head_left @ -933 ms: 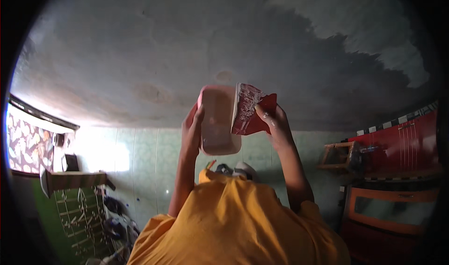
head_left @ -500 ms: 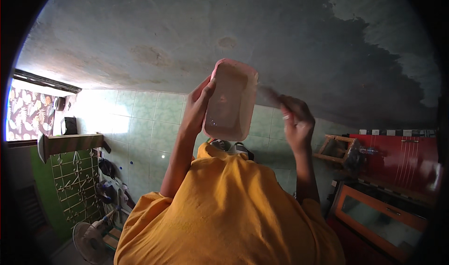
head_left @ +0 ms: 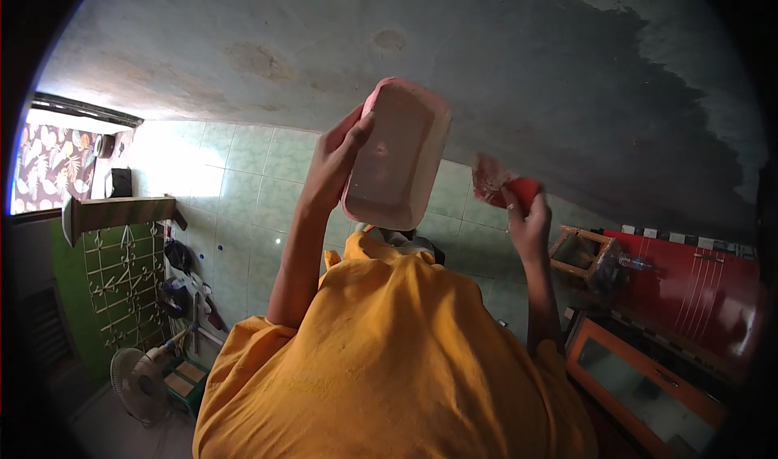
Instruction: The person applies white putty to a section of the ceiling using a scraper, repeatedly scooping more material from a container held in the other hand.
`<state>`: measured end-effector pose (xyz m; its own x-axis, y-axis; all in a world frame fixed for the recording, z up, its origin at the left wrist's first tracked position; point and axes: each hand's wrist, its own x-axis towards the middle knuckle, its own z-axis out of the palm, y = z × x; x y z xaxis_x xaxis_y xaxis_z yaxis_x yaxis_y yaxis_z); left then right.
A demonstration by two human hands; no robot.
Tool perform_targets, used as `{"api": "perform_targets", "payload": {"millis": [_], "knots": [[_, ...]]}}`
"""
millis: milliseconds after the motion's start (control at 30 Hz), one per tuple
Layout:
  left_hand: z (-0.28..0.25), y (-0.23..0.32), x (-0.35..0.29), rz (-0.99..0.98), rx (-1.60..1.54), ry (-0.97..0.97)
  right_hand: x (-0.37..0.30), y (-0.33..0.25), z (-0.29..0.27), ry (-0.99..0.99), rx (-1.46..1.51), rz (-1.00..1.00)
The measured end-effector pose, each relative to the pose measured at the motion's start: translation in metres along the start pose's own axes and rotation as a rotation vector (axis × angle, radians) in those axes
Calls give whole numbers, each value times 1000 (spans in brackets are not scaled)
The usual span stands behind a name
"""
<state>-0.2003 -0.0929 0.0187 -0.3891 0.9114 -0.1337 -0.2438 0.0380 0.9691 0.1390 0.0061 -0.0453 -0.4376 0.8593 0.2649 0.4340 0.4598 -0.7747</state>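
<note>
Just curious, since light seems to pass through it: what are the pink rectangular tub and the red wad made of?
The pink rectangular tub looks like thin matte plastic, glowing translucent. The red wad looks like soft crumpled cloth or sponge; too blurred to tell.

One pink plastic tub at twelve o'clock, one red cloth at two, one floor fan at eight.

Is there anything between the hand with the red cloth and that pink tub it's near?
Nothing visible. The left hand grips the pink tub by its edge, and the right hand holds the red cloth off to the tub's side. Only an open gap lies between cloth and tub, with the tiled wall behind.
</note>
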Motion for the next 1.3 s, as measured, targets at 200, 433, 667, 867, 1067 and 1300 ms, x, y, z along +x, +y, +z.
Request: {"api": "perform_targets", "payload": {"millis": [200,433,667,867,1067,1300], "knots": [[13,-10,-3,2,254,-14,63,-86,-30,-58,40,-14],[20,11,-1,-71,495,-69,68,-79,-28,-352,-57,17],[6,-16,-1,-138,526,-19,46,-43,-2,-466,174,142],[-10,-16,12,-103,421,80,26,-35,53,-663,452,291],[-33,-19,51,79,172,215,54,-49,61,-508,1024,564],[-66,-14,64,95,8,169,184,-166,-11,222,975,-39]]}}
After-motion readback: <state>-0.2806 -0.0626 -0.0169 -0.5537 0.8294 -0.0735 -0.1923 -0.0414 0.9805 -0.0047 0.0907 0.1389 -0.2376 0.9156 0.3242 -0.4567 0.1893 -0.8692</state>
